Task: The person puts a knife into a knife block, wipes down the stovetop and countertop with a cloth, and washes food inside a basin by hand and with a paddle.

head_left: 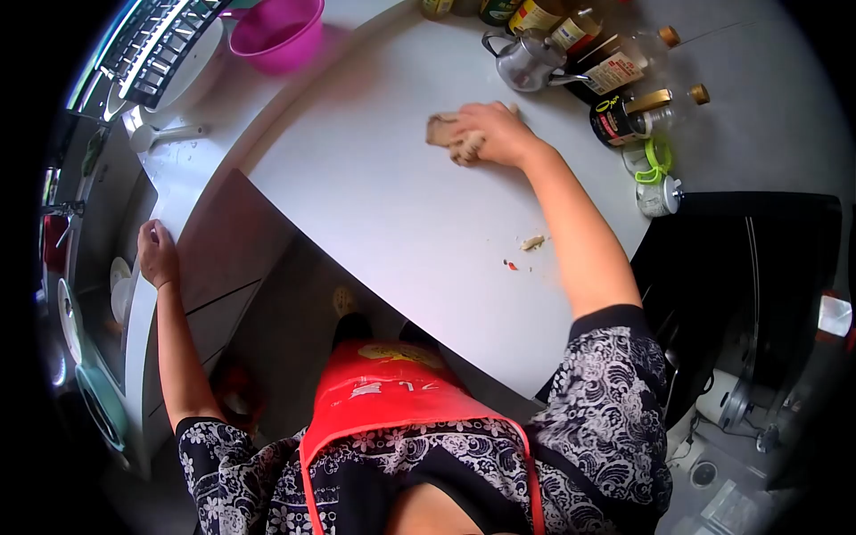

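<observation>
My right hand (495, 134) presses a crumpled beige-brown cloth (441, 130) onto the white countertop (383, 178), with its fingers closed around the cloth. Nearer to me on the same surface lie some food scraps (532, 242) and a small red bit (510, 265). Over at the left, my left hand (158, 254) rests on the counter edge beside the sink, its fingers curled with nothing visible in them.
Along the far right edge stand a metal pot (528, 62), several sauce bottles (615, 120) and a lidded glass jar (658, 194). At the upper left are a pink basin (276, 34), a white spoon (168, 135) and a dish rack (165, 49).
</observation>
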`<state>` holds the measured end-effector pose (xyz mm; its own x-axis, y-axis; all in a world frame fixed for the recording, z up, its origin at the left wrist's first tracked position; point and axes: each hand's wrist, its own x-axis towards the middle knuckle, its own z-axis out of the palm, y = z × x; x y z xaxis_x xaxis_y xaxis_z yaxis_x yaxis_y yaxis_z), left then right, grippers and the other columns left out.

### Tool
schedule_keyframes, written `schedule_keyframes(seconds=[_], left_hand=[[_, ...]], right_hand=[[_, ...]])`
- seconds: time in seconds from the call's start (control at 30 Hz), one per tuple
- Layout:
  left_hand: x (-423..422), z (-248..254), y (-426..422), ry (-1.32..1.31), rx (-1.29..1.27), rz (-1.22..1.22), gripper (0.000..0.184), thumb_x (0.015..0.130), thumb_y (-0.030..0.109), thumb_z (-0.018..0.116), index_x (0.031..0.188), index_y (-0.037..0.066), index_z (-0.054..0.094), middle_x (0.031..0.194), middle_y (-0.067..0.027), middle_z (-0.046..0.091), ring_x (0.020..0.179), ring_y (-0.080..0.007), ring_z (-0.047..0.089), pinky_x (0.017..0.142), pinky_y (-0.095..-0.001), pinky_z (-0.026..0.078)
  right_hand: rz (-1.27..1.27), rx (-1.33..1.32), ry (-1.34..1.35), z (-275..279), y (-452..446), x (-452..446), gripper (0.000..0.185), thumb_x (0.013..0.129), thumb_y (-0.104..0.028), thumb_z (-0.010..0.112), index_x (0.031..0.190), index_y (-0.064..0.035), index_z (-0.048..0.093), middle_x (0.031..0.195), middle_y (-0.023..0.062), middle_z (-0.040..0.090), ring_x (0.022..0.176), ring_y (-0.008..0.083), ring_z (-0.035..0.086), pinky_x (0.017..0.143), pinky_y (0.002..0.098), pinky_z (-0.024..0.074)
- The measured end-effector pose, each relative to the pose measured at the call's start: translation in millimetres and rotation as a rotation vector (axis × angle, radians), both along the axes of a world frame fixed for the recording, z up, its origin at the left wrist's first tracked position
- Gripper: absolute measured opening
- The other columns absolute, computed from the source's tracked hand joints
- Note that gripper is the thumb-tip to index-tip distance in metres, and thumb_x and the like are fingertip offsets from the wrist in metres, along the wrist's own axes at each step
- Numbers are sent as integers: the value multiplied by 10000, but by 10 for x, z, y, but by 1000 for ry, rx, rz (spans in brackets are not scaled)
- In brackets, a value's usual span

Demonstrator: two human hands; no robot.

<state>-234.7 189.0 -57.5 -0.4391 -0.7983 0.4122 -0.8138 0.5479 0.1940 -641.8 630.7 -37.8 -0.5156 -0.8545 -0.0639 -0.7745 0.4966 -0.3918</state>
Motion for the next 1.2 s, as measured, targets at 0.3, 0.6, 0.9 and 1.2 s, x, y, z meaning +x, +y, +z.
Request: schedule_keyframes(seconds=[0.3, 0.6, 0.9, 1.2], left_hand=[[35, -45, -72, -12, 56, -6, 233, 889, 297, 490, 999, 121, 596, 868, -92, 625, 770, -263, 610, 711, -382, 469], [-328, 451, 1470, 411, 1174, -572, 143, 873, 141, 575, 988, 57, 594, 811, -21, 594, 711, -88, 559, 597, -218, 435], [-485, -402, 3242, -441, 2298, -846, 231, 931, 164, 476, 1032, -23, 565, 1001, -126, 619, 916, -202, 609, 834, -314, 496], [-492, -616, 3736, -399, 2759, -455, 251, 958, 105, 375, 1081, -40, 538, 1081, -166, 592, 1044, -271, 573, 918, -373, 463]], right_hand=[[-327, -56, -60, 74, 1571, 1146, 370, 594, -42, 700, 937, -179, 689, 1196, 68, 561, 1048, 285, 461, 950, 327, 398], [-767, -342, -664, 11, 2369, 696, 443, 574, 28, 609, 1007, -63, 646, 1040, 125, 620, 931, 260, 587, 835, 320, 468], [-699, -150, 52, -67, 1837, 1884, 439, 568, -65, 636, 996, -162, 645, 1104, 45, 587, 954, 310, 504, 845, 374, 453], [-445, -360, -511, 269, 1357, 1073, 432, 580, -1, 651, 1010, -39, 623, 955, 125, 647, 850, 228, 600, 785, 292, 480]])
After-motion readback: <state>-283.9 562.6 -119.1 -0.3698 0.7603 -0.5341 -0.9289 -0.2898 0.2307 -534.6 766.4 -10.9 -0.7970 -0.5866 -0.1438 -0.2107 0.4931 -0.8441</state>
